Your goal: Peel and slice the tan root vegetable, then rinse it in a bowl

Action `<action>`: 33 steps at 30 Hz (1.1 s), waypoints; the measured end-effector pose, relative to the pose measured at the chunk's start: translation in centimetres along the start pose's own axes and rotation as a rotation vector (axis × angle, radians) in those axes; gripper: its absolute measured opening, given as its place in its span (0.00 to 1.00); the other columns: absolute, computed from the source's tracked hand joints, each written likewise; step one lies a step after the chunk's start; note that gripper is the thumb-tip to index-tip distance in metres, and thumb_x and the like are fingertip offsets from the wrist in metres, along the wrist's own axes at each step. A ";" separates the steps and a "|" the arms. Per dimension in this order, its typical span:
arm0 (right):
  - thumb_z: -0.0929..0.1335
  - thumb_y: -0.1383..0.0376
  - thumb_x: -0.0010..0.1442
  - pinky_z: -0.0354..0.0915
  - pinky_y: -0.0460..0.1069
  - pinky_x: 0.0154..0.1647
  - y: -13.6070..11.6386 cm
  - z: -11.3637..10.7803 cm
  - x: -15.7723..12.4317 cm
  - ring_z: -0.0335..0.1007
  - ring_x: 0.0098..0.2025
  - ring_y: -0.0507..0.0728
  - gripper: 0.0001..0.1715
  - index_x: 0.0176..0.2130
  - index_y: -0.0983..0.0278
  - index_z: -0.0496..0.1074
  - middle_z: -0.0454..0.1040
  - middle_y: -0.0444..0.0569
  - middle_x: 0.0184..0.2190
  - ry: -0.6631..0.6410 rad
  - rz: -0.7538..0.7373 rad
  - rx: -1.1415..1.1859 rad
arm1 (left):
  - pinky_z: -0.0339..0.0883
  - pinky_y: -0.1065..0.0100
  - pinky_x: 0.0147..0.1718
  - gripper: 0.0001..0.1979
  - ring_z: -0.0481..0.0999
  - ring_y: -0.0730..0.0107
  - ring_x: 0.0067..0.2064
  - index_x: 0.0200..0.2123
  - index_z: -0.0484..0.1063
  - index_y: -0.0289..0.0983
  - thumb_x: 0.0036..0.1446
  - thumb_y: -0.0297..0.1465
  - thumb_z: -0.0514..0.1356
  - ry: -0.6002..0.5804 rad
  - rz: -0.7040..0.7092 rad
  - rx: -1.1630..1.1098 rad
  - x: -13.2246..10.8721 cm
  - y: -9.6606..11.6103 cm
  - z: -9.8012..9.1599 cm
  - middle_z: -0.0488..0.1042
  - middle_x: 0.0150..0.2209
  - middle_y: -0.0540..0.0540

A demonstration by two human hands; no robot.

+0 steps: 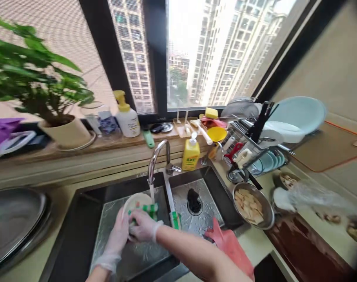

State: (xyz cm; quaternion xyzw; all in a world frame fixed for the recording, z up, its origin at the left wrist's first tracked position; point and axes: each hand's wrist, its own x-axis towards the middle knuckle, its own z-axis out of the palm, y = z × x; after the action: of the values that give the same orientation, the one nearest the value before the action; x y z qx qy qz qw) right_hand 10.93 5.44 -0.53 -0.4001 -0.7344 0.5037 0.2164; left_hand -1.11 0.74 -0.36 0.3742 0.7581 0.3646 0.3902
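Both my hands wear clear plastic gloves and work over the left basin of the dark sink (66, 219). My left hand (119, 231) grips the side of a white bowl (138, 199), which is tilted near the running water. A green-and-white checked cloth (150, 210) is bunched in my right hand (143, 224) and pressed against the bowl. Water falls from the chrome faucet (159, 152) just beside the bowl's far rim. The fingertips of my right hand are partly hidden.
A second checked cloth (175, 220) lies on the sink divider. Right of the sink stand a metal bowl of pale slices (250, 207) and a dish rack (249, 145). Red gloves (229, 244) drape over the front edge. A yellow soap bottle (191, 154) stands behind.
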 end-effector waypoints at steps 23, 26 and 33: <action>0.65 0.76 0.46 0.57 0.49 0.40 3.7 -3.6 -1.6 0.63 0.38 0.56 0.09 0.29 0.64 0.66 0.68 0.47 0.30 0.194 0.323 0.024 | 0.56 0.63 0.57 0.24 0.65 0.59 0.59 0.62 0.57 0.37 0.64 0.34 0.44 -0.089 0.277 0.304 1.4 6.7 4.4 0.64 0.60 0.39; 0.66 0.72 0.48 0.59 0.46 0.35 2.6 -2.4 -2.5 0.62 0.31 0.52 0.04 0.26 0.63 0.65 0.66 0.42 0.24 0.141 0.284 0.116 | 0.54 0.62 0.58 0.24 0.63 0.60 0.60 0.61 0.58 0.38 0.64 0.34 0.43 -0.100 0.326 0.299 1.8 6.0 4.2 0.64 0.60 0.41; 0.62 0.66 0.56 0.62 0.44 0.36 2.4 -4.1 1.2 0.64 0.33 0.49 0.09 0.39 0.61 0.65 0.69 0.41 0.33 0.400 0.384 0.258 | 0.55 0.60 0.58 0.24 0.64 0.59 0.60 0.61 0.58 0.38 0.63 0.36 0.45 -0.210 0.322 0.250 1.2 4.3 4.8 0.65 0.59 0.40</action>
State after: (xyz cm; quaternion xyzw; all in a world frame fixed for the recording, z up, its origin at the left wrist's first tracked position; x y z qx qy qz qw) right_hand 14.09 9.16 -1.17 -0.5922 -0.5181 0.5356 0.3067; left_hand 3.78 4.94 0.80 0.5718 0.6831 0.2847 0.3541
